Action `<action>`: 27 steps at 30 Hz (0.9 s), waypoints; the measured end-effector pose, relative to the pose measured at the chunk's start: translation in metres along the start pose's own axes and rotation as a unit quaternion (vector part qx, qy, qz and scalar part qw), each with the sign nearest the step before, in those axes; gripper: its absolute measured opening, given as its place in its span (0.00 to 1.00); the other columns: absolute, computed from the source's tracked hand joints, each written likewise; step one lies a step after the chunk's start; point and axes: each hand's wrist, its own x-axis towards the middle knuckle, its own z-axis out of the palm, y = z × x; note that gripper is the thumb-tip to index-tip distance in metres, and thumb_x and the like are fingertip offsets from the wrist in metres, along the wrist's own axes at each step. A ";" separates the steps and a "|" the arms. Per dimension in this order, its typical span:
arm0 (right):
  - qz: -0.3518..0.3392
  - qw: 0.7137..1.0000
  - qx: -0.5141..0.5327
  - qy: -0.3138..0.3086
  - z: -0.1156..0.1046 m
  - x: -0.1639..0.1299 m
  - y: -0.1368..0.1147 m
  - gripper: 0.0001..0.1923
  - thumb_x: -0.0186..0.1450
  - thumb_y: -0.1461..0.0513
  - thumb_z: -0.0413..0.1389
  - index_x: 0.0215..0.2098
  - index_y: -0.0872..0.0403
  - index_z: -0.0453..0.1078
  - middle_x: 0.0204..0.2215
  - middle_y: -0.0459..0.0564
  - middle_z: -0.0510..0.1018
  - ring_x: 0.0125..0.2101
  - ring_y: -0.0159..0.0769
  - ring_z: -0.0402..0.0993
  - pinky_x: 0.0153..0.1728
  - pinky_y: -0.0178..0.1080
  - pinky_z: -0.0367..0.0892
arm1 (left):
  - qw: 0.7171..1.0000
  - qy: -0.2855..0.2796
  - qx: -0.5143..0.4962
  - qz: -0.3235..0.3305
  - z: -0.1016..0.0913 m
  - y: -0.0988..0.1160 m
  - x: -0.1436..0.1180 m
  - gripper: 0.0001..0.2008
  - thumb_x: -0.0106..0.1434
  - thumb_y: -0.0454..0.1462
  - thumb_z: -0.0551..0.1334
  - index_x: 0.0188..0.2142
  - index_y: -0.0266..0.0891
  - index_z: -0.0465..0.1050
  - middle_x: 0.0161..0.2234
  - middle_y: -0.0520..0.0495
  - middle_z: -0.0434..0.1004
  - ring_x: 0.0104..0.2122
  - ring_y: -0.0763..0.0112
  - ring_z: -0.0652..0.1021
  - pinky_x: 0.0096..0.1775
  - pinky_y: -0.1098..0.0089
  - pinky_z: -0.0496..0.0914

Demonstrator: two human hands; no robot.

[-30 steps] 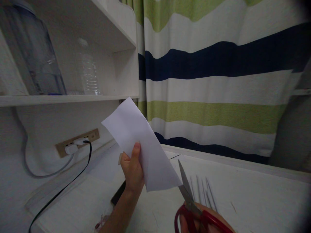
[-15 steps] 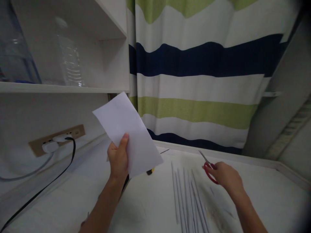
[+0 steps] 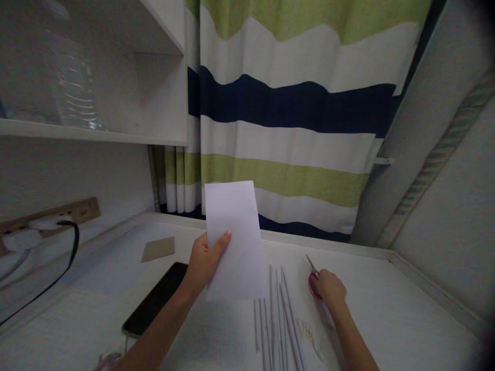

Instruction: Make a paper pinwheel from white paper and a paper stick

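Above desk, plain white paper sheet (image 3: 235, 237), upright

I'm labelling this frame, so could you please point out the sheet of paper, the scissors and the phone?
Sheet of paper (image 3: 236, 242): head view, middle of the white sheet held by the left hand.
Scissors (image 3: 311, 281): head view, red handle under the right hand.
Phone (image 3: 157, 299): head view, middle of the dark screen.
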 end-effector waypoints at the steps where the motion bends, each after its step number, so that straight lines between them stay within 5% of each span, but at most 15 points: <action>1: 0.004 1.000 0.007 -0.004 0.000 0.001 0.001 0.13 0.64 0.60 0.51 0.47 0.56 0.63 0.45 0.52 0.69 0.39 0.38 0.70 0.38 0.46 0.67 | 1.000 -0.015 0.007 -0.005 0.001 -0.001 0.000 0.16 0.48 0.45 0.65 0.29 0.32 0.75 0.24 0.47 0.78 0.22 0.67 0.75 0.23 0.73 0.67; 6: -0.008 0.996 0.083 -0.009 -0.012 -0.004 0.002 0.14 0.64 0.61 0.51 0.47 0.55 0.63 0.45 0.52 0.69 0.40 0.39 0.70 0.38 0.46 0.67 | 0.997 -0.070 0.037 -0.020 0.007 -0.006 -0.001 0.16 0.50 0.45 0.63 0.30 0.32 0.75 0.24 0.48 0.77 0.22 0.68 0.74 0.22 0.74 0.65; 10: -0.080 0.975 0.206 0.016 -0.042 -0.022 -0.017 0.13 0.64 0.61 0.51 0.47 0.55 0.63 0.46 0.52 0.69 0.40 0.39 0.69 0.38 0.46 0.67 | 0.994 -0.097 0.056 -0.020 0.012 -0.013 -0.001 0.15 0.52 0.44 0.63 0.30 0.33 0.74 0.26 0.48 0.78 0.24 0.68 0.75 0.22 0.75 0.66; 17: -0.312 0.838 0.447 0.011 -0.072 -0.073 -0.086 0.13 0.65 0.59 0.50 0.45 0.57 0.64 0.40 0.51 0.72 0.35 0.36 0.72 0.34 0.43 0.69 | 0.989 -0.126 0.081 0.004 0.021 -0.025 -0.006 0.16 0.56 0.45 0.58 0.34 0.33 0.72 0.32 0.44 0.78 0.29 0.63 0.76 0.28 0.70 0.70; 21: -0.345 0.806 0.480 0.040 -0.069 -0.078 -0.095 0.11 0.65 0.59 0.49 0.41 0.58 0.66 0.35 0.48 0.73 0.31 0.33 0.72 0.31 0.40 0.69 | 0.985 -0.132 0.104 0.031 0.021 -0.023 -0.006 0.17 0.58 0.45 0.57 0.38 0.33 0.70 0.36 0.41 0.76 0.35 0.60 0.76 0.33 0.64 0.71; 24: -0.348 0.812 0.459 0.096 -0.077 -0.078 -0.086 0.10 0.65 0.60 0.49 0.37 0.58 0.68 0.31 0.48 0.74 0.30 0.34 0.72 0.32 0.41 0.67 | 0.958 0.007 0.202 0.204 0.017 -0.008 -0.011 0.24 0.56 0.42 0.60 0.50 0.36 0.60 0.50 0.37 0.65 0.48 0.57 0.68 0.44 0.58 0.66; 25: -0.351 0.817 0.444 0.112 -0.082 -0.081 -0.083 0.10 0.64 0.60 0.49 0.34 0.57 0.69 0.29 0.48 0.74 0.29 0.36 0.71 0.32 0.41 0.66 | 0.911 0.088 0.261 0.306 0.017 -0.001 -0.015 0.28 0.55 0.41 0.61 0.53 0.36 0.56 0.53 0.35 0.59 0.52 0.56 0.63 0.48 0.55 0.62; 27: -0.371 0.824 0.410 0.122 -0.090 -0.092 -0.079 0.09 0.63 0.62 0.49 0.30 0.55 0.69 0.26 0.49 0.75 0.28 0.38 0.71 0.31 0.40 0.64 | 0.815 0.117 0.343 0.452 0.020 0.012 -0.024 0.30 0.55 0.38 0.62 0.54 0.35 0.53 0.54 0.35 0.58 0.54 0.56 0.60 0.52 0.54 0.56</action>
